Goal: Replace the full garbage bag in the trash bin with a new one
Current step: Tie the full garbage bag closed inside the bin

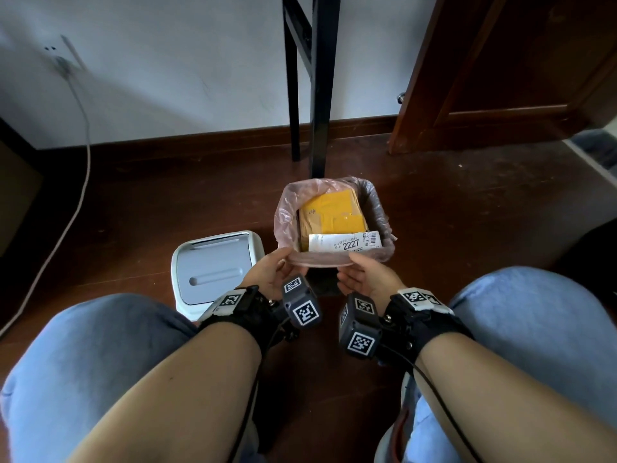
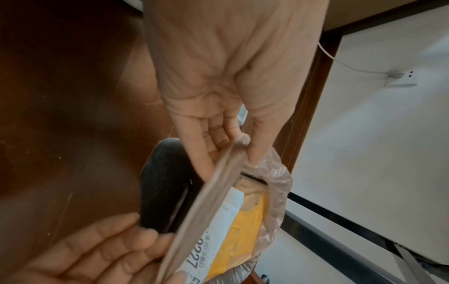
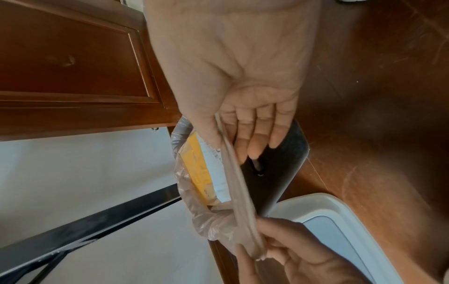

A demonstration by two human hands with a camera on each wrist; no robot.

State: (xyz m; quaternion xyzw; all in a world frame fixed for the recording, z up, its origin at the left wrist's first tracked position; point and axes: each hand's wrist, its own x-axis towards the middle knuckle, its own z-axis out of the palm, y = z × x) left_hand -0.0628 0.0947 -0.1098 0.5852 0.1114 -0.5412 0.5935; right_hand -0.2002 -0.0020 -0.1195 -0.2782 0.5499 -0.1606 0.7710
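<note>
The dark trash bin [image 1: 375, 208] is standing on the wooden floor [image 1: 467, 212]; its white lid [image 1: 213, 265] is lying beside it; the left hand [image 1: 270, 272] and right hand [image 1: 367, 279] are each pinching the pink garbage bag [image 1: 320, 260] at its near rim; a yellow parcel [image 1: 334, 212] is sitting inside.

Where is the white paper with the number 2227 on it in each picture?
Head view: the white label lies across the near end of the bin's contents, just beyond both hands.
Left wrist view: the label is low in the middle, inside the bag, number turned sideways.
Right wrist view: the label is in the middle, below the thumb.
Shared landmark: the yellow parcel beside it.
</note>
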